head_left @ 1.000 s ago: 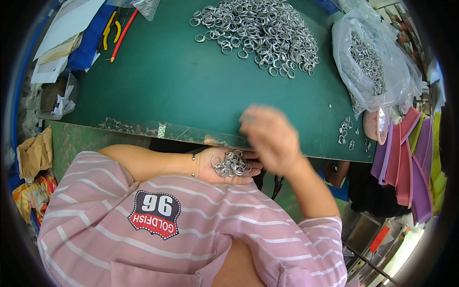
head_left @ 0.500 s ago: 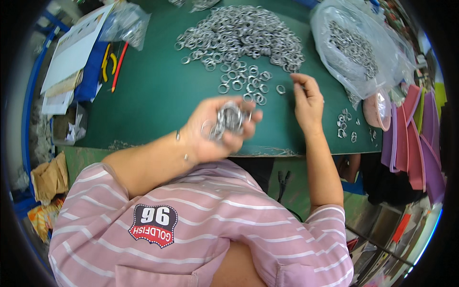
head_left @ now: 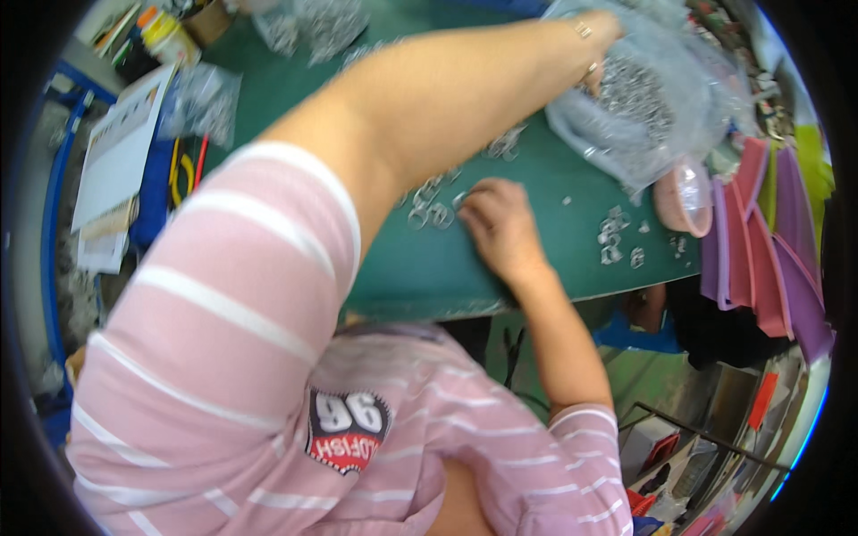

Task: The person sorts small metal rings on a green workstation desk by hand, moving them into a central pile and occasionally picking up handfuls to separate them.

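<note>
And here's the left hand [head_left: 609, 40], stretched right out to the clear bag [head_left: 576, 132], wrist at the bag's near-left edge; whether its fingers are open or closed, I can't tell, with so little of them showing. Inside the bag, a heap [head_left: 636, 100] of silvery-grey metal rings, packed in a tangle. Over to the right hand [head_left: 503, 223], down and left of the bag: fingers bent, tips right at a small bunch of loose rings [head_left: 429, 198] on the green table [head_left: 429, 272]. Is it pinching one? I can't tell. Those rings are bare, thin, open hoops, slightly blurred, some overlapping. More rings [head_left: 507, 143] peek out beneath the left forearm, left of the bag. Below the bag, a little group of small silvery pieces [head_left: 611, 237], and just beside it a pink bowl [head_left: 677, 205].
</note>
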Available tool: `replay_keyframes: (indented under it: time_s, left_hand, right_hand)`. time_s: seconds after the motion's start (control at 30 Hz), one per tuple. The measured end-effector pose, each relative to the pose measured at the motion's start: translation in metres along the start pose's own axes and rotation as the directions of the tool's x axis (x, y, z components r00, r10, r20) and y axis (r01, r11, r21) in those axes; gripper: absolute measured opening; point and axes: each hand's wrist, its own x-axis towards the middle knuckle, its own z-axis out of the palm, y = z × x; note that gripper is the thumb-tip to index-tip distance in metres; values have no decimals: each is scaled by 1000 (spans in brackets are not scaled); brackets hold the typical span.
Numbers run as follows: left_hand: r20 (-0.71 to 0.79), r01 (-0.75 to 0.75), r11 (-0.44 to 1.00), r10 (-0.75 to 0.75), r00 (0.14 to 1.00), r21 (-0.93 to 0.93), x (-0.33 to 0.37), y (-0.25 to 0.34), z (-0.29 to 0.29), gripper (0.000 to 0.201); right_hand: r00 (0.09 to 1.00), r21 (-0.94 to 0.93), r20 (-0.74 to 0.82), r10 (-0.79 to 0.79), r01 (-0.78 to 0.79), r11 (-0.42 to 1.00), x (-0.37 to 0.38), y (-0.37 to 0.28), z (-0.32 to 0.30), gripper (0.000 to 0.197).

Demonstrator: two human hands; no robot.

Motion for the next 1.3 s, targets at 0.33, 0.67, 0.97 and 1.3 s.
replay_keyframes:
  time_s: [0.33, 0.67, 0.97, 1.3]
  left_hand:
    - [-63, -439, 760, 529, 846, 479, -147, -57, -205, 24]
    - [-140, -154, 440, 565, 813, 885, -248, -153, -227, 14]
    - [337, -471, 120, 547, 766, 874, -226, -176, -208, 31]
    - [231, -388, 266, 474, 850, 883, -236, -144, -221, 19]
  right_hand:
    - [993, 166, 118, -2, -17, 986, 2, -14, -16, 16]
    - [979, 162, 180, -92, 63, 985, 15, -14, 7, 23]
    - [953, 125, 301, -39, 1, 992, 11, -32, -3, 20]
    - [995, 73, 77, 63, -69, 995, 34, 5, 15, 22]
